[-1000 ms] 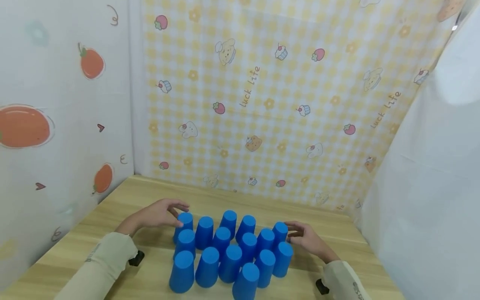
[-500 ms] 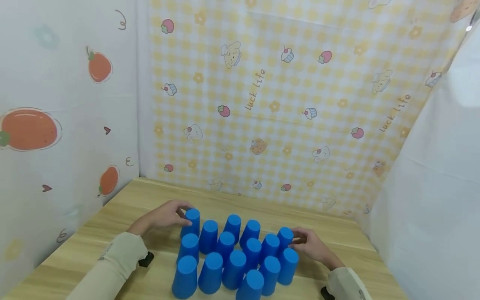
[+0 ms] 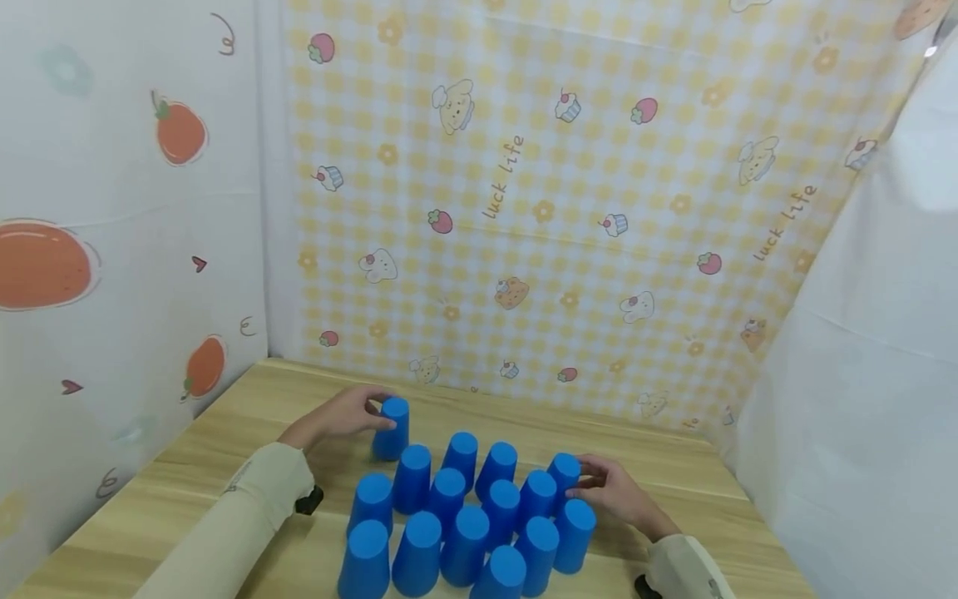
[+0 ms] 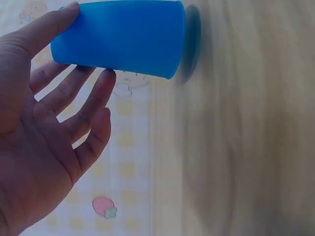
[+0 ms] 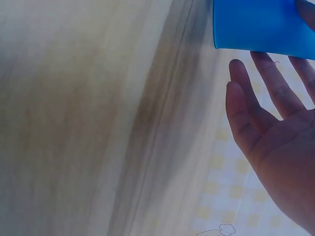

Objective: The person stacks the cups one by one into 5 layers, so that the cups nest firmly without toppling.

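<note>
Upside-down blue cups stand in a close group on the table, and each hand has one at the group's back. My left hand (image 3: 348,413) pinches a blue cup (image 3: 392,433) behind the group's left side, thumb on one side and fingertips on the other. In the left wrist view this cup (image 4: 123,37) hovers close over the wood, its shadow beside the rim. At the back right, my right hand (image 3: 615,491) holds another blue cup (image 3: 565,472) between thumb and fingers. Only part of that cup (image 5: 266,24) shows in the right wrist view.
Several more cups, such as a front-left cup (image 3: 365,561) and a front-right cup (image 3: 576,537), stand close together. Behind the wooden table (image 3: 299,378) hangs a yellow checked cloth (image 3: 554,175). Pale cloths hang on the left and right.
My left hand has closed on the back-left cup and carried it backward and a little right, away from the group. My right hand has come in around the back-right cup.
</note>
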A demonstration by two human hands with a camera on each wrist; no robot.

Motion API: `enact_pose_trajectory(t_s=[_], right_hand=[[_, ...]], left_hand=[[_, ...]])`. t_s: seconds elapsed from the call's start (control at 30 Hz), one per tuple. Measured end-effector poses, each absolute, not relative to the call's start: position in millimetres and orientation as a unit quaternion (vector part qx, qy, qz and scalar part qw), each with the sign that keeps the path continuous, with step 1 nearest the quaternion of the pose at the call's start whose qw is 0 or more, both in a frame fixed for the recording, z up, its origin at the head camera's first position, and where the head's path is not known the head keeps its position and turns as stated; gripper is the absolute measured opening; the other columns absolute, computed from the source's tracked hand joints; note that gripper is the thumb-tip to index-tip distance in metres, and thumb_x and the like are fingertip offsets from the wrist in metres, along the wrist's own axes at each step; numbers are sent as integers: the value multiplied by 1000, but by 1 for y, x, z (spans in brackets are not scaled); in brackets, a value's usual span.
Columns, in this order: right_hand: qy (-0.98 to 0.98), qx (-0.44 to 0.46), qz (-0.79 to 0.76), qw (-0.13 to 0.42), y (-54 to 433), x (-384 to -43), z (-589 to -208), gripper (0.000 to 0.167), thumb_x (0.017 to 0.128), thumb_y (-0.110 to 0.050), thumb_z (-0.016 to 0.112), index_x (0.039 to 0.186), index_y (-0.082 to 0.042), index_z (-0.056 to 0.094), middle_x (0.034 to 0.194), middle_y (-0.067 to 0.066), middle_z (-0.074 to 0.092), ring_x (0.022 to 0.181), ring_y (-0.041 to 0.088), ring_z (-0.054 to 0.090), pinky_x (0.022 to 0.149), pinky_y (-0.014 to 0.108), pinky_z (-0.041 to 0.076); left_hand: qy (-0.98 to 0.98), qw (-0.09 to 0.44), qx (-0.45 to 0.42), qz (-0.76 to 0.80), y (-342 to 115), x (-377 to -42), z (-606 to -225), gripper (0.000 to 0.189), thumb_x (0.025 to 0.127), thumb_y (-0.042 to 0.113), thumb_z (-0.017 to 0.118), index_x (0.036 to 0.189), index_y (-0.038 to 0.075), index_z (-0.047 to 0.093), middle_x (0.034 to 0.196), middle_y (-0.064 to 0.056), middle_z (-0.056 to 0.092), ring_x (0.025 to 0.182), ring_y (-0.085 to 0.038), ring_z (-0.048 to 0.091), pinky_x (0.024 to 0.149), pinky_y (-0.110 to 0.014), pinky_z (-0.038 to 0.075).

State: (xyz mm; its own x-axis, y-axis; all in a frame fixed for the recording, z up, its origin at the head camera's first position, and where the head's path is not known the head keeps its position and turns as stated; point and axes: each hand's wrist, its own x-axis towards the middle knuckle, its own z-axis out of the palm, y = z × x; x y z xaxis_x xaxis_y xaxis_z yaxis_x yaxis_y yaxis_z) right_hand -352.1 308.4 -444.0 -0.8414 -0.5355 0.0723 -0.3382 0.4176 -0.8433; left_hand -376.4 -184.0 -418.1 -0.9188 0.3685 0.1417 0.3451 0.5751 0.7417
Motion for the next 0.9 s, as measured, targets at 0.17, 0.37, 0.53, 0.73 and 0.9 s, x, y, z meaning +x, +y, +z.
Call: enact_pose_trajectory(t_s=[0.17,0.37,0.53,0.73,0.9], right_hand=[[843,-260,-462,90,310,-353,-445,46,96,-15,67,136,2,53,126,23,63,113,39,63,88,39,56],[841,-263,-466,79,310,-355,-448,45,95,-13,68,135,2,54,125,24,63,111,39,64,87,36,57],[842,-264,-465,70,307,-358,-448,45,94,-14,69,135,1,55,125,23,63,111,38,65,87,35,57],[850,-259,-458,38,305,-359,-443,46,94,-14,69,134,1,55,124,23,64,108,36,66,87,35,57],[851,-246,-463,24,305,-358,-443,45,94,-15,69,133,3,56,123,25,64,106,37,67,85,36,58]], left_hand=[[887,5,214,409,-168,-393,-415,54,93,33,71,137,5,56,132,-17,60,117,-37,59,93,-51,52],[894,2,201,401,-155,-409,-414,52,94,29,70,137,5,55,132,-18,60,123,-39,54,98,-56,47],[894,0,198,401,-149,-418,-417,49,94,27,69,136,5,57,130,-18,60,123,-39,54,98,-58,46],[892,-8,199,406,-138,-428,-416,52,94,28,70,137,4,55,131,-18,60,123,-39,54,98,-59,46],[893,-5,199,405,-128,-434,-420,54,93,28,71,138,1,54,130,-19,60,123,-39,54,99,-58,46]])
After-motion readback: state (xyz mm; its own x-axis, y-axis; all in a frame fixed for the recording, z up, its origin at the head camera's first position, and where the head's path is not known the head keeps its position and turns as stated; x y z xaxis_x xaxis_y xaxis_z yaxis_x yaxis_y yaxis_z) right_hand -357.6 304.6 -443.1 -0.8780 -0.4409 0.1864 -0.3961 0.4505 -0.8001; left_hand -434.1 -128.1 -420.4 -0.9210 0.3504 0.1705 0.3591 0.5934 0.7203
